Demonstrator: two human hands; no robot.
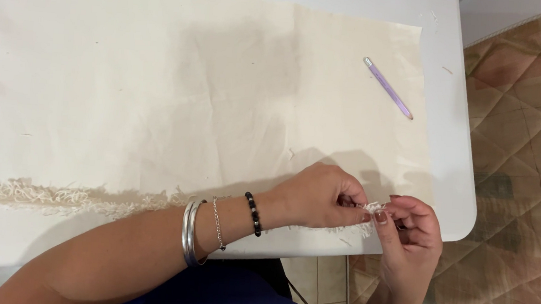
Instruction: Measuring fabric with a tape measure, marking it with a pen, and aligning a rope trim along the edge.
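Note:
A large sheet of cream fabric lies flat on a white table. Its near edge is frayed into a fringe of loose threads. My left hand rests on the fabric's near right corner, fingers pinched on the frayed edge. Opposite it, my right hand pinches loose threads at the same spot, fingertips nearly touching those of the left. Silver bangles, a thin chain and a black bead bracelet sit on my left wrist.
A lilac pencil lies on the fabric at the far right. The table's rounded corner is just right of my hands. A quilted patterned cover lies beyond it, with tiled floor below.

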